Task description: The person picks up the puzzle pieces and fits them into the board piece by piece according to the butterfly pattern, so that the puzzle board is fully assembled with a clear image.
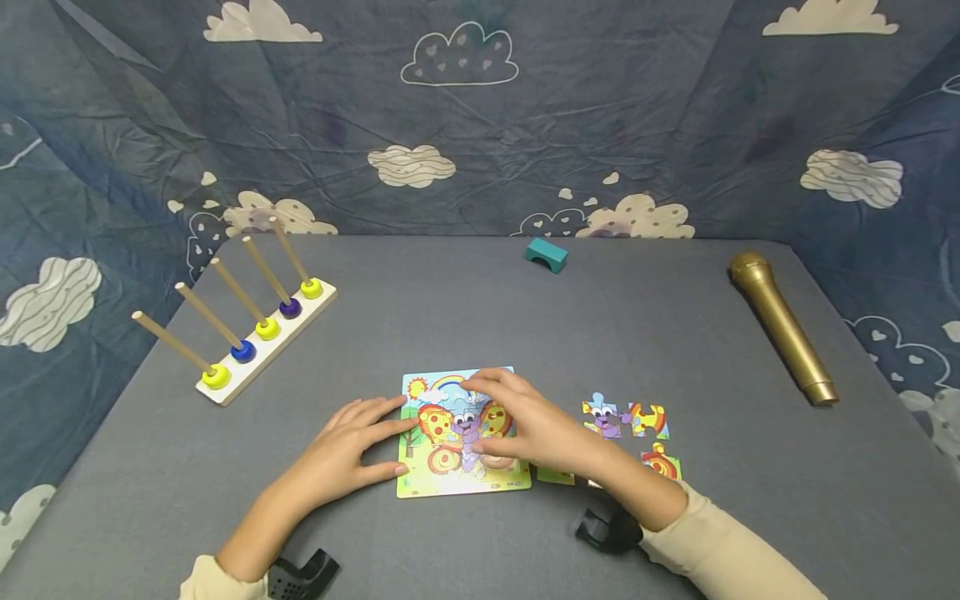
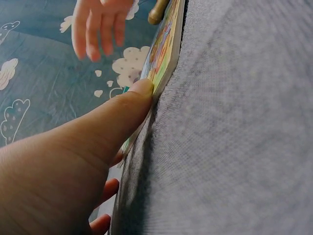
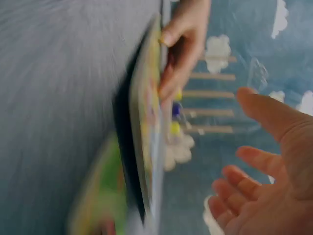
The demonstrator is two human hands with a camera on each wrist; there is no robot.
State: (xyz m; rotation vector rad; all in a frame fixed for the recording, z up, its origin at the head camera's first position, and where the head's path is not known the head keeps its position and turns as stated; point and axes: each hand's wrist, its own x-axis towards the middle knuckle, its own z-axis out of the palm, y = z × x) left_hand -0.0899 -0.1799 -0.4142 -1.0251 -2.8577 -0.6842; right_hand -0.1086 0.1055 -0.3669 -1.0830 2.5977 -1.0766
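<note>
A square jigsaw board (image 1: pixel 465 486) with a cartoon butterfly, a sun and a rainbow lies flat at the front middle. At its left edge my left hand (image 1: pixel 345 446) rests with fingers extended, the thumb (image 2: pixel 115 120) touching the lower rim in the left wrist view. Over the board's right half hovers my right hand (image 1: pixel 547 429). In the right wrist view its fingers (image 3: pixel 237 183) are spread apart from the board (image 3: pixel 146 112), with nothing held. Loose jigsaw pieces (image 1: pixel 651 420) lie right of the board; some are partly hidden by the right forearm.
On the left stands a white peg base (image 1: pixel 247 367) with tilted wooden rods and yellow, blue and purple rings. A teal arch block (image 1: pixel 547 254) sits near the back edge. To the far right lies a gold microphone (image 1: pixel 783 329). Cloud-print cloth hangs behind the grey table.
</note>
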